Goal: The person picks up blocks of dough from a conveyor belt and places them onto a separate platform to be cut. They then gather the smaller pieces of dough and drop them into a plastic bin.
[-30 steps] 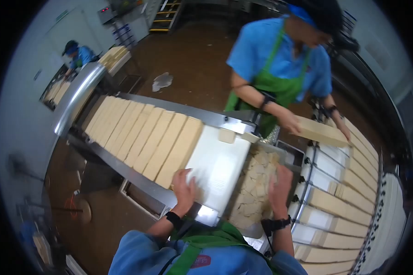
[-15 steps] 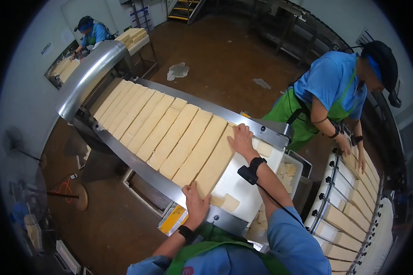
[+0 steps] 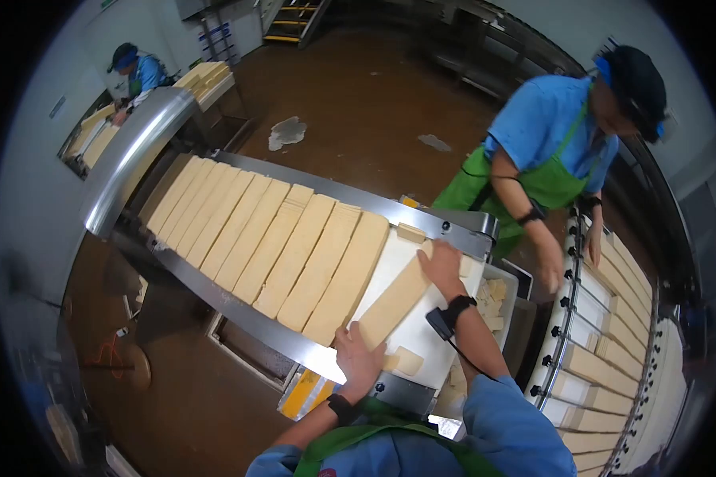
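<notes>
Slab (image 3: pixel 399 298) since pulled off row (image 3: pixel 304 258); L hand (image 3: pixel 359 359) & R hand (image 3: pixel 444 266) fingers grip its ends. Scraps (image 3: pixel 409 362) nr both hands, bin (image 3: pixel 519 280) past belt (image 3: pixel 423 322) end, co-worker (image 3: pixel 542 131) far R.

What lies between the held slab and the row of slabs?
In the head view, a wedge of bare white surface, narrowing toward the left hand.
</notes>
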`<state>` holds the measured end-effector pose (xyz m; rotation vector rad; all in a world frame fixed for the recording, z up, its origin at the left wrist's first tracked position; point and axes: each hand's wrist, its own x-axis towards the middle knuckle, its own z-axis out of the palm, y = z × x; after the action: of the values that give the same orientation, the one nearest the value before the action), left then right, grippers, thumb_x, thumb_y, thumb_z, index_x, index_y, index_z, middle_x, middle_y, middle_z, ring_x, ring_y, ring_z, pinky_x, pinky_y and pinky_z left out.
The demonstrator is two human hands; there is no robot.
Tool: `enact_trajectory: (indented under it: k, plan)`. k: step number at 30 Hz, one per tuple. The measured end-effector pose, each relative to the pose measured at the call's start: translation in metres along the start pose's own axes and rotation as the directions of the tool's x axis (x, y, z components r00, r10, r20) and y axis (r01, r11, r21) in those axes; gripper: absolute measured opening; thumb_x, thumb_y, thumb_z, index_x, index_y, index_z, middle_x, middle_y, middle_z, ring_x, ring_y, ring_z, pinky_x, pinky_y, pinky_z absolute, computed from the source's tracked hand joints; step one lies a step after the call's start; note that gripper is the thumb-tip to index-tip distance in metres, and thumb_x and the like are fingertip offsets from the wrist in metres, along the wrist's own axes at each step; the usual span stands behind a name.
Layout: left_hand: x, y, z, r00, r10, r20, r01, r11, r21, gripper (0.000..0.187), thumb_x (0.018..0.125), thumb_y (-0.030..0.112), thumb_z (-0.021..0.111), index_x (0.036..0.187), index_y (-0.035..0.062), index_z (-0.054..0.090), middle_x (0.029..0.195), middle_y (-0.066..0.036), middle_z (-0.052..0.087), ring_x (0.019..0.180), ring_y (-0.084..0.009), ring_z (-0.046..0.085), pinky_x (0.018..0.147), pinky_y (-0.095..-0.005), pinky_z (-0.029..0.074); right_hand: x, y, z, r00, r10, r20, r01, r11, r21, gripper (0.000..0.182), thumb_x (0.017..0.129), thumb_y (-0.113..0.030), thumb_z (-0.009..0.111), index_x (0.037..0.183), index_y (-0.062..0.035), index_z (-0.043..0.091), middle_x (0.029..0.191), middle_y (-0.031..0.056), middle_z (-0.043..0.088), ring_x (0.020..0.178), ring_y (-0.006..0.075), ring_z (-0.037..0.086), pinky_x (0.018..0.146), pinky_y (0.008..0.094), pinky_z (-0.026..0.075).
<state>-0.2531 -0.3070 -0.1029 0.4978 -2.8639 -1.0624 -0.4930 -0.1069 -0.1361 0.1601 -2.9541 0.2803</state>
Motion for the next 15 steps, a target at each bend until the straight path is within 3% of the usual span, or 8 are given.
enact_trajectory:
  k: [5, 7, 8, 9, 11, 12, 13, 15]
  plan:
    - [0.018, 0.026, -0.007, 0.966, 0.119, 0.232, -0.137, 0.988, 0.066, 0.084, 0.071, 0.030, 0.091, 0.139, 0.0064, 0.046, 0.132, -0.027, 0.047, 0.118, -0.0471, 0.055, 0.094, -0.0530, 0.051, -0.066, 0.077, -0.045, 0.928, 0.370, 0.030, -0.371, 0.916, 0.153, 0.062, 0.089, -0.050, 0.073, 0.122, 0.0017, 0.061, 0.099, 0.0275, 0.073, 0.091, 0.0441, 0.072, 0.086, 0.0522, 0.056]
    - [0.027, 0.023, 0.000, 0.946, 0.126, 0.300, -0.163, 0.982, 0.100, 0.090, 0.066, 0.033, 0.093, 0.140, 0.0086, 0.046, 0.137, -0.028, 0.046, 0.122, -0.0472, 0.055, 0.097, -0.0541, 0.052, -0.090, 0.080, -0.052, 0.926, 0.376, -0.029, -0.356, 0.897, 0.264, 0.057, 0.090, -0.049, 0.073, 0.118, 0.0005, 0.065, 0.102, 0.0253, 0.073, 0.097, 0.0427, 0.071, 0.089, 0.0505, 0.055]
    - [0.031, 0.010, 0.012, 0.921, 0.053, 0.386, -0.125, 0.979, 0.162, 0.103, 0.068, 0.041, 0.090, 0.152, 0.0123, 0.038, 0.152, -0.030, 0.038, 0.135, -0.0504, 0.046, 0.109, -0.0539, 0.046, -0.099, 0.087, -0.042, 0.932, 0.355, -0.069, -0.322, 0.901, 0.291, 0.055, 0.090, -0.048, 0.073, 0.116, -0.0001, 0.067, 0.102, 0.0245, 0.073, 0.098, 0.0421, 0.070, 0.090, 0.0500, 0.055]
    - [0.037, 0.007, 0.017, 0.886, 0.061, 0.459, -0.121, 0.987, 0.103, 0.106, 0.068, 0.039, 0.090, 0.155, 0.0105, 0.035, 0.152, -0.031, 0.041, 0.140, -0.0499, 0.042, 0.114, -0.0542, 0.041, -0.105, 0.089, -0.028, 0.923, 0.366, -0.121, -0.327, 0.909, 0.257, 0.050, 0.090, -0.046, 0.073, 0.110, -0.0005, 0.070, 0.104, 0.0236, 0.072, 0.100, 0.0414, 0.069, 0.091, 0.0491, 0.055]
    - [0.032, 0.012, 0.019, 0.924, 0.143, 0.354, -0.189, 0.977, 0.101, 0.090, 0.067, 0.028, 0.088, 0.142, 0.0046, 0.045, 0.133, -0.030, 0.055, 0.133, -0.0483, 0.047, 0.111, -0.0569, 0.041, -0.113, 0.087, -0.023, 0.923, 0.378, -0.074, -0.301, 0.829, 0.471, 0.054, 0.089, -0.044, 0.074, 0.110, 0.0047, 0.064, 0.107, 0.0270, 0.067, 0.102, 0.0445, 0.065, 0.093, 0.0518, 0.052]
    - [0.026, 0.017, 0.022, 0.940, 0.213, 0.265, -0.244, 0.965, 0.092, 0.079, 0.066, 0.020, 0.086, 0.134, 0.0038, 0.050, 0.127, -0.029, 0.054, 0.124, -0.0500, 0.050, 0.107, -0.0581, 0.043, -0.123, 0.075, -0.045, 0.880, 0.472, -0.049, -0.399, 0.792, 0.463, 0.053, 0.089, -0.042, 0.074, 0.110, 0.0053, 0.063, 0.108, 0.0268, 0.064, 0.103, 0.0445, 0.063, 0.092, 0.0521, 0.051]
    - [0.018, 0.017, 0.024, 0.944, 0.270, 0.189, -0.285, 0.957, 0.052, 0.074, 0.067, 0.017, 0.085, 0.131, 0.0019, 0.052, 0.126, -0.029, 0.053, 0.119, -0.0492, 0.053, 0.103, -0.0569, 0.044, -0.136, 0.075, -0.054, 0.904, 0.412, -0.114, -0.324, 0.834, 0.447, 0.052, 0.090, -0.040, 0.072, 0.113, 0.0054, 0.060, 0.110, 0.0268, 0.062, 0.105, 0.0449, 0.061, 0.092, 0.0526, 0.050]
    - [0.006, 0.035, 0.027, 0.928, 0.298, 0.222, -0.316, 0.947, 0.048, 0.073, 0.068, 0.015, 0.085, 0.131, 0.0029, 0.051, 0.127, -0.028, 0.051, 0.118, -0.0485, 0.053, 0.101, -0.0550, 0.045, -0.164, 0.076, -0.083, 0.879, 0.445, -0.168, -0.348, 0.842, 0.412, 0.053, 0.092, -0.034, 0.070, 0.122, 0.0067, 0.055, 0.113, 0.0283, 0.058, 0.110, 0.0458, 0.056, 0.099, 0.0522, 0.044]
